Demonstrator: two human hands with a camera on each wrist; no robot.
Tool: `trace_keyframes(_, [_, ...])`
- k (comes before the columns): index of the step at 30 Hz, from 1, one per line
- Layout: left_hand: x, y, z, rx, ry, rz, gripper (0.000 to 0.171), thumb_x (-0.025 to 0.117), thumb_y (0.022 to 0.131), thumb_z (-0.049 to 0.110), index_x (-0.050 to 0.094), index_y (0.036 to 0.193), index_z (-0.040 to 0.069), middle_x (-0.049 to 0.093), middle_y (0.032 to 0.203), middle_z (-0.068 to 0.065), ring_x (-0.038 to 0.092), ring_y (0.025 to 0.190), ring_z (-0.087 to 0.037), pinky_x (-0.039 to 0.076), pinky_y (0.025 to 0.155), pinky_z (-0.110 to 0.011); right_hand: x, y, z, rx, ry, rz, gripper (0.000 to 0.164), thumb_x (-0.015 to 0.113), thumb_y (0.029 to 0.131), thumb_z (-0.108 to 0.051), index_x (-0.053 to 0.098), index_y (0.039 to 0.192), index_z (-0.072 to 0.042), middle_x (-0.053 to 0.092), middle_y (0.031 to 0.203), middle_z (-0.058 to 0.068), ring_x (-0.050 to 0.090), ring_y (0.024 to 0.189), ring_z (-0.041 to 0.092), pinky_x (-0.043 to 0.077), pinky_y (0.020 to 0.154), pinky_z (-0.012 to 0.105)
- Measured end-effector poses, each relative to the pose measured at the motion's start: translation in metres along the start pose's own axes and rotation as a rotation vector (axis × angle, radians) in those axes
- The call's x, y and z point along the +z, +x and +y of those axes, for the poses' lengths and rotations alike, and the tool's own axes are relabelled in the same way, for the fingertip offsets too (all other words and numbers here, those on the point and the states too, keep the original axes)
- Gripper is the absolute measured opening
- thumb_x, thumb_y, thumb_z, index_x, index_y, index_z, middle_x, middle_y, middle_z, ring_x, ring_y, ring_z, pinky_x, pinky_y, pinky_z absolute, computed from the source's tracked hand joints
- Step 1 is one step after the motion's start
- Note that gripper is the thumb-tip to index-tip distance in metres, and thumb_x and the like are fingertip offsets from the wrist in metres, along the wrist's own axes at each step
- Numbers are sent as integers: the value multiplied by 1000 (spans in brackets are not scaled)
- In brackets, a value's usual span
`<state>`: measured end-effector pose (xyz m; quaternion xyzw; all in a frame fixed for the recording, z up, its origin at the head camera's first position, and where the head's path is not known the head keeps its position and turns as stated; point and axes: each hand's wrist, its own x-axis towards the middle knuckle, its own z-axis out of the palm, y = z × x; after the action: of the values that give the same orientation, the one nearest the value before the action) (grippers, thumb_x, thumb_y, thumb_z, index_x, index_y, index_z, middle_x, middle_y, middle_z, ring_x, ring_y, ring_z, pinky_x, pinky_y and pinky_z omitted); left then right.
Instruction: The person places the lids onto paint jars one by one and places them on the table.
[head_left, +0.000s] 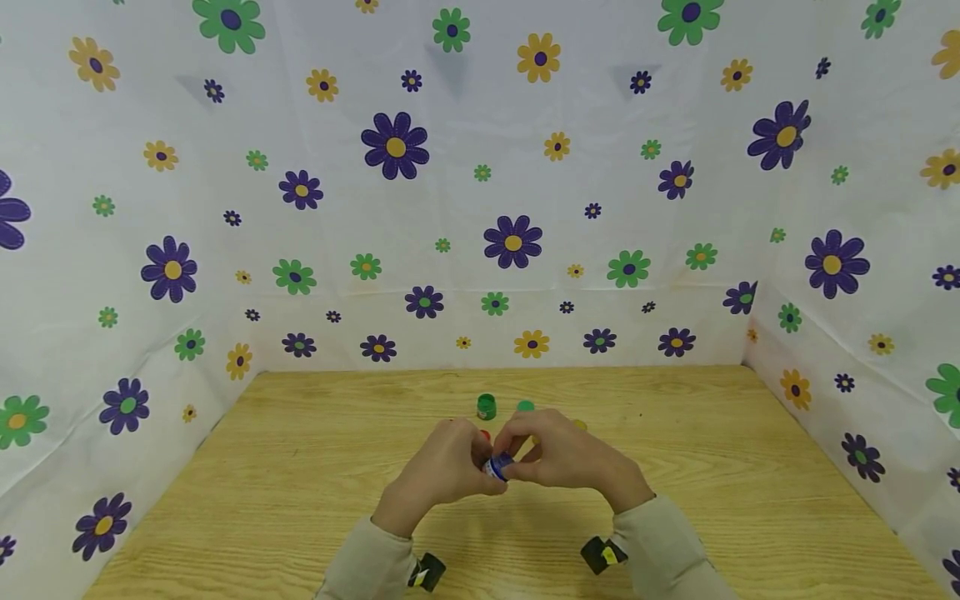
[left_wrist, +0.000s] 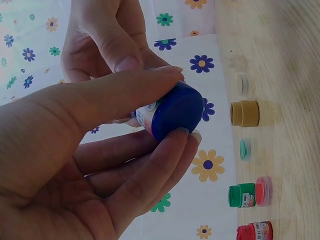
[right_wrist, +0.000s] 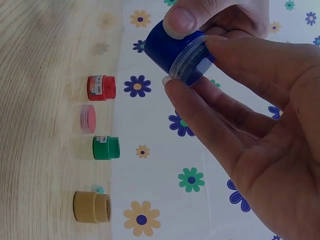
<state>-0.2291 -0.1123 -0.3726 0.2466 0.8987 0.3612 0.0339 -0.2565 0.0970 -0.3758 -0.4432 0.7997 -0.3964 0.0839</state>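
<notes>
Above the table, my left hand (head_left: 448, 467) grips a small blue paint jar (left_wrist: 180, 112) with a printed label, thumb on one side and fingertips on the other. The jar lies tilted on its side in the air. From the opposite end, my right hand (head_left: 562, 454) pinches its clear ribbed lid (right_wrist: 188, 61) between thumb and fingertips. In the right wrist view the lid sits at the jar's mouth, and the left thumb presses on the blue wall. Both hands meet closely around the jar.
On the wooden table (head_left: 300, 483) beyond the hands stand uncapped green (head_left: 487, 407), red (right_wrist: 101, 87) and ochre (right_wrist: 90, 206) paint jars. Near them lie a red lid (right_wrist: 88, 119), a green lid (left_wrist: 245, 149) and a clear lid (left_wrist: 243, 85). A flowered cloth (head_left: 465, 100) walls the table.
</notes>
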Motion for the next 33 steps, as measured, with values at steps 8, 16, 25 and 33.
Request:
trace_keyframes(8, [0,0,0,4,1,1,9,88,75,6,79,77,7,72,66,0,59,58,-6,48,54,-21,-1,1,1,12,-16,3,13,72,96,-10,74,109,-9,76,104,6,70,90,8,59,76,20])
trace_keyframes(16, [0,0,0,2,5,0,9,87,75,7,78,74,8,70,63,1,54,56,-5,44,52,-21,0,2,2,32,-52,6,13,70,99,-17,74,109,-11,77,100,4,71,87,6,58,76,19])
trace_keyframes(25, [0,0,0,-3,6,-1,9,88,75,7,79,75,7,70,64,1,56,56,-7,46,53,-22,-2,1,1,67,-58,0,23,69,100,-24,73,118,-10,76,105,5,72,91,10,58,77,20])
trace_keyframes(33, [0,-1,-1,-9,10,3,12,89,75,8,80,81,5,74,70,1,63,61,-7,52,56,-22,-4,-1,3,58,-13,-3,21,75,95,-13,71,115,-9,73,113,7,73,102,20,60,81,23])
